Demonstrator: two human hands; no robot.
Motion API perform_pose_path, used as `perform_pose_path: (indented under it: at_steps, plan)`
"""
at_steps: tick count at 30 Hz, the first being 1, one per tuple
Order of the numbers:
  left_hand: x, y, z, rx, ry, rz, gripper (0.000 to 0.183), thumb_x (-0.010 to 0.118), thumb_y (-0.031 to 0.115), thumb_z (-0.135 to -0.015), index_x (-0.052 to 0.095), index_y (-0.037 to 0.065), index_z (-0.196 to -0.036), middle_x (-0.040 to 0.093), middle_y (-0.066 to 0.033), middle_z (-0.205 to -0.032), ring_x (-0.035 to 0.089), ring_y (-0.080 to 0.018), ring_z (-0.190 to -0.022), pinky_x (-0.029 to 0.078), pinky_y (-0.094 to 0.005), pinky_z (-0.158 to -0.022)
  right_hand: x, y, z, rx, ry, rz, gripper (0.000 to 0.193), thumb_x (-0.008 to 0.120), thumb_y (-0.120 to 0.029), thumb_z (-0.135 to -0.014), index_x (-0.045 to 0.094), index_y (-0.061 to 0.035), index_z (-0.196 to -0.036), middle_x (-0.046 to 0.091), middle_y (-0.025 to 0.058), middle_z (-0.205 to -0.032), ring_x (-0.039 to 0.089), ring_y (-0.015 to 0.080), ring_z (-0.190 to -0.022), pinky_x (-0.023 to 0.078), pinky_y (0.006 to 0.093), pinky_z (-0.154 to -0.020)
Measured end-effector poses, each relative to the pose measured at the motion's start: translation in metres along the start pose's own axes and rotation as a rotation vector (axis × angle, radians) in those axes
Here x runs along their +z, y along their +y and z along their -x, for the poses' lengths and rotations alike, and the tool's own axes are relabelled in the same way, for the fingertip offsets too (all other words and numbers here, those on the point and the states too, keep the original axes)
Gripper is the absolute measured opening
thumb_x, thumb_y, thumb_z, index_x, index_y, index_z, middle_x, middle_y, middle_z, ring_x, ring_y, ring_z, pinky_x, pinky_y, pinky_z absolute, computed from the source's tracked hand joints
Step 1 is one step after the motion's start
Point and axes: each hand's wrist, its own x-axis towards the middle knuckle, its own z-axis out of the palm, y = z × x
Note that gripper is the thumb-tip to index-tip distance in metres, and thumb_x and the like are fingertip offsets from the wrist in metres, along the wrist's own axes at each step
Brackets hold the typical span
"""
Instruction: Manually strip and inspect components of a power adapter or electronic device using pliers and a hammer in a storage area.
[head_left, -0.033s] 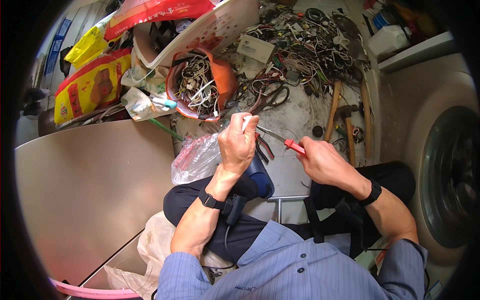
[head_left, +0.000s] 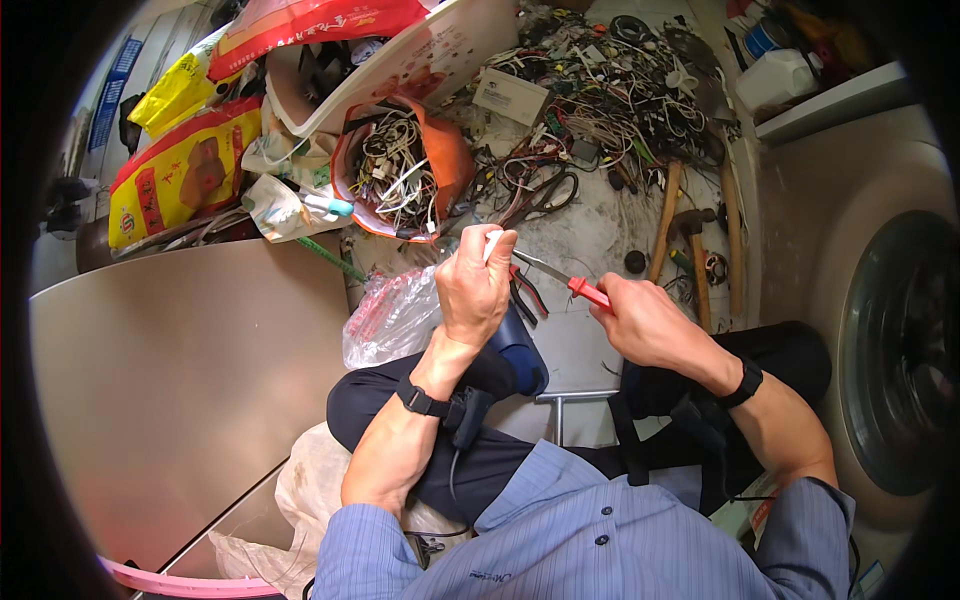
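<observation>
My left hand is closed around a small white piece, mostly hidden by the fingers, so its kind is unclear. In my right hand is the red handle of a tool with a thin metal blade; I cannot tell whether it is a knife or a screwdriver. The blade points left and its tip reaches the white piece or the thumb beside it. Beneath the blade, pliers with red and black handles lie just right of my left hand. Large dark-handled scissors rest farther away on the floor.
An orange bag full of cables stands beyond my left hand, with a crumpled clear plastic bag nearer. Tangled wires cover the far floor. Hammers with wooden handles lie at right, beside a front-loading washing machine.
</observation>
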Motion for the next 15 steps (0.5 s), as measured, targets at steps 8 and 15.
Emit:
perform_pose_path:
  at_steps: [8,15]
  plan:
    - [-0.007,0.012,-0.015,-0.172,-0.055,0.243,0.031,0.066,0.031,-0.103,0.067,0.0,-0.106,0.074,-0.0057,-0.092,0.069,-0.0124,-0.081,0.054,-0.0276,-0.075,0.003,-0.009,-0.006,0.069,-0.035,-0.045,0.023,0.06,-0.016,-0.099,0.059,0.0063,-0.097,0.065,0.0316,-0.082,0.063,0.0527,-0.084,0.048,0.0571,-0.074]
    - [-0.009,0.008,-0.018,-0.351,-0.127,0.719,0.039,0.068,0.037,-0.1,0.066,-0.002,-0.106,0.075,-0.0125,-0.097,0.073,-0.0174,-0.087,0.059,-0.0311,-0.081,0.003,-0.021,-0.005,0.081,-0.044,-0.066,0.022,0.059,-0.016,-0.099,0.06,0.006,-0.097,0.065,0.0311,-0.082,0.063,0.0523,-0.084,0.048,0.0567,-0.074]
